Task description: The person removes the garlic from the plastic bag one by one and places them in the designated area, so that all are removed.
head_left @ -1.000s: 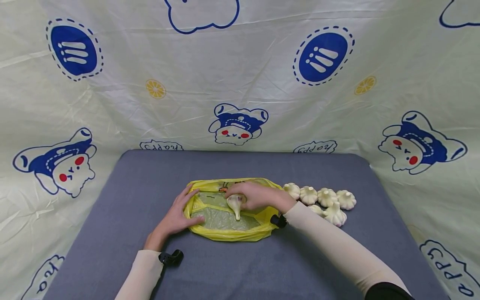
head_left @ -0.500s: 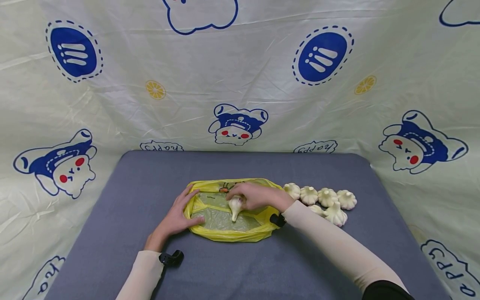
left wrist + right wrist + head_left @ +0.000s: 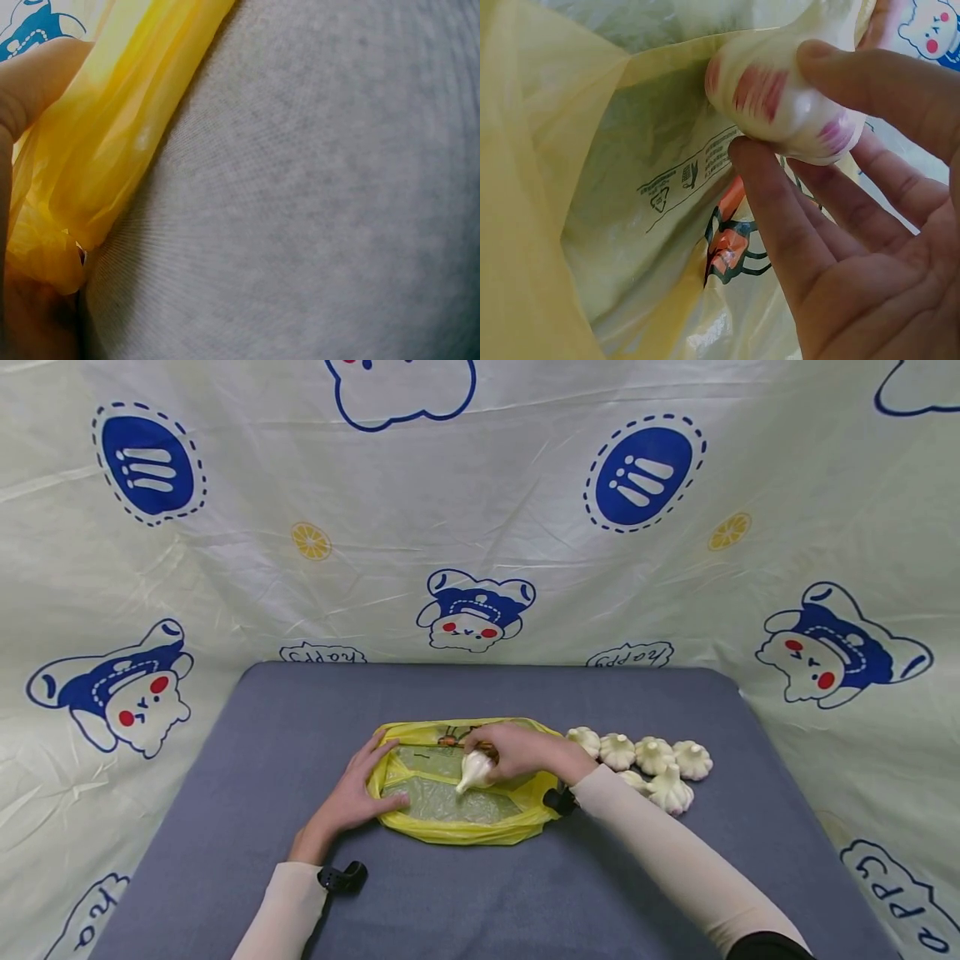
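Note:
A yellow plastic bag [image 3: 480, 833] lies mouth up on the grey-blue table, its rim spread wide. My left hand [image 3: 362, 787] holds the bag's left end, thumb over the rim and fingers along the side; the left wrist view shows the thumb against the yellow plastic [image 3: 127, 142]. Over the bag's opening, my right hand [image 3: 517, 750] pinches a garlic bulb [image 3: 476, 770] between thumb and fingertips. In the right wrist view this garlic bulb [image 3: 772, 90] is white with purple streaks, and printing shows on the plastic behind it.
Several white garlic bulbs [image 3: 654, 755] sit in a cluster right of the bag, partly behind my right forearm. A pale curtain [image 3: 480, 510] with blue cartoon prints hangs behind and beside the table [image 3: 450, 902].
The garlic bulb's stem has swung from pointing down toward the lower left as my right hand turned and shifted slightly right. My left hand and the bag stay in place.

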Demonstrator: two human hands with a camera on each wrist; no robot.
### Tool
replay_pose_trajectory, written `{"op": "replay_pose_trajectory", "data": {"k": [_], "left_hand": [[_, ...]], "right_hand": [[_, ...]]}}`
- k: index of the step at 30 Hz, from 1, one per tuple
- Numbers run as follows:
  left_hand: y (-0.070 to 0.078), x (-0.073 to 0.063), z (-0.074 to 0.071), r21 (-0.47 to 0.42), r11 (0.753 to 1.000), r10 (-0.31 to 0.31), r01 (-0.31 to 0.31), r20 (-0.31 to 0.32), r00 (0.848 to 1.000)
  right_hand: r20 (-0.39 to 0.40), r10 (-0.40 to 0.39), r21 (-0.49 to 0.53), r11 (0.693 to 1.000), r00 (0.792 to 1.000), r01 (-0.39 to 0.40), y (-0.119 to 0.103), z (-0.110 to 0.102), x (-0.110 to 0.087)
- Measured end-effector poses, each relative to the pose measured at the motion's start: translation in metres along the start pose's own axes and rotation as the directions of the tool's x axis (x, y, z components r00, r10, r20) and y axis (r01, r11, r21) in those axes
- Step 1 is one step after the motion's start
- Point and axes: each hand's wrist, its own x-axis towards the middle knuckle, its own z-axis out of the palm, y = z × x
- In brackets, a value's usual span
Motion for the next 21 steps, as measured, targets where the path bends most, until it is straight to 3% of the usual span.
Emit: {"op": "replay_pose_trajectory", "data": {"k": [7, 14, 21], "left_hand": [[0.000, -0.001, 0.000, 0.011, 1.000, 0.000, 0.000, 0.000, 1.000], [-0.001, 0.000, 0.001, 0.011, 1.000, -0.003, 0.003, 0.003, 1.000], [-0.002, 0.001, 0.001, 0.015, 1.000, -0.006, 0.006, 0.003, 1.000]], "right_hand": [[-0.030, 0.033, 0.128, 0.991, 0.999, -0.029, 0.001, 0.002, -0.006], [-0.111, 0.060, 0.332, 0.943, 0.992, -0.020, 0.000, 0.004, -0.019], [-0.219, 0.087, 0.435, 0.900, 0.972, 0.018, -0.001, 0.007, -0.033]]}}
